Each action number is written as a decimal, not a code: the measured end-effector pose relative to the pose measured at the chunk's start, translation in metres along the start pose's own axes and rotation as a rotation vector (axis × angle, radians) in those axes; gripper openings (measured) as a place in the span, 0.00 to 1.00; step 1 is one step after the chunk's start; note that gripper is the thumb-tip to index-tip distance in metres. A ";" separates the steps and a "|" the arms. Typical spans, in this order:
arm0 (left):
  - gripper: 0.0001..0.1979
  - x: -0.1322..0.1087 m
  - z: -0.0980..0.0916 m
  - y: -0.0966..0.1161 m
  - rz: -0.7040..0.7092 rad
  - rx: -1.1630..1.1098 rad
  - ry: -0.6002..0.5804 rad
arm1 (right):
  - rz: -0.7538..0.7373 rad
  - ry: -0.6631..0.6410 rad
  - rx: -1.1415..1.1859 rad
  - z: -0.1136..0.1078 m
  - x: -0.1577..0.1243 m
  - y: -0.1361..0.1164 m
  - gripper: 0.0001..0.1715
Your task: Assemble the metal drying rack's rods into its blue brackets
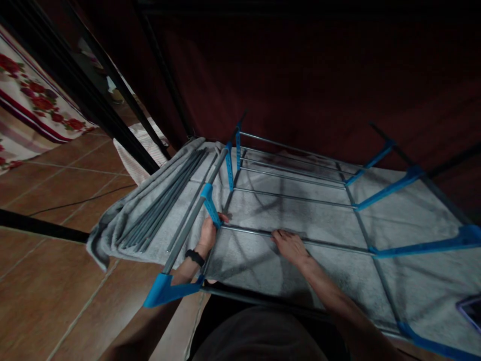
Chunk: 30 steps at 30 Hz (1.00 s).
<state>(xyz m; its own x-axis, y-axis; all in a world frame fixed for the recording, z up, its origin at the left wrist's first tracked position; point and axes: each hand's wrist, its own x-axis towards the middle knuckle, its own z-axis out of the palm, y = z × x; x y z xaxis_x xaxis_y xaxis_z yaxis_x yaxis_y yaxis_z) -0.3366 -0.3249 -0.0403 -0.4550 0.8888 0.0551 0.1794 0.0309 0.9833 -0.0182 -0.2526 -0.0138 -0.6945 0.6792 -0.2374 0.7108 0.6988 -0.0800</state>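
Observation:
A rack frame of grey metal tubes and blue plastic connectors lies across a grey blanket (270,265). My left hand (209,233), with a dark band at the wrist, is closed around the lower end of a blue connector (212,208), where a cross rod meets the side tube. My right hand (290,245) grips that same metal rod (248,231) near its middle, fingers curled over it. More blue connectors, such as one at the near left corner (165,293) and one on the right (409,247), join the long tubes. The fingertips of both hands are partly hidden.
Several loose grey tubes (165,205) lie bundled on the blanket's left side. A phone-like dark object (470,308) rests at the right edge. Dark metal posts (124,133) stand at the left above a tiled floor (56,281). A dark red panel (300,85) rises behind.

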 end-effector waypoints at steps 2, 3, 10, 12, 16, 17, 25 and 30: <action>0.26 -0.001 0.001 -0.001 0.001 -0.064 0.029 | -0.007 -0.023 -0.006 0.000 0.002 0.001 0.24; 0.25 -0.002 0.002 0.000 -0.001 -0.088 0.039 | -0.009 -0.035 -0.009 0.000 0.002 0.001 0.23; 0.23 -0.006 0.009 0.019 -0.042 -0.075 0.062 | -0.002 -0.046 0.007 -0.007 0.003 0.001 0.21; 0.22 -0.007 0.010 0.025 -0.067 -0.079 0.078 | -0.010 -0.050 0.021 -0.010 0.003 0.001 0.20; 0.21 -0.008 0.012 0.032 -0.087 -0.083 0.087 | -0.014 -0.057 0.025 -0.013 0.004 0.001 0.20; 0.21 -0.008 0.013 0.033 -0.089 -0.080 0.086 | -0.015 -0.059 0.028 -0.013 0.004 0.002 0.20; 0.18 -0.009 0.012 0.035 -0.061 -0.046 0.087 | -0.008 -0.123 0.128 -0.016 0.013 0.009 0.22; 0.20 -0.009 0.014 0.042 -0.087 -0.017 0.106 | 0.005 -0.102 0.212 -0.015 0.018 0.010 0.22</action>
<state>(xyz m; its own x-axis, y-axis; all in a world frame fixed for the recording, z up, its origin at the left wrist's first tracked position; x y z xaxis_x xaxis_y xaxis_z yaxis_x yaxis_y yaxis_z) -0.3128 -0.3253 -0.0015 -0.5582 0.8296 -0.0134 0.1209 0.0974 0.9879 -0.0249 -0.2304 -0.0045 -0.6835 0.6492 -0.3338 0.7294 0.6252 -0.2778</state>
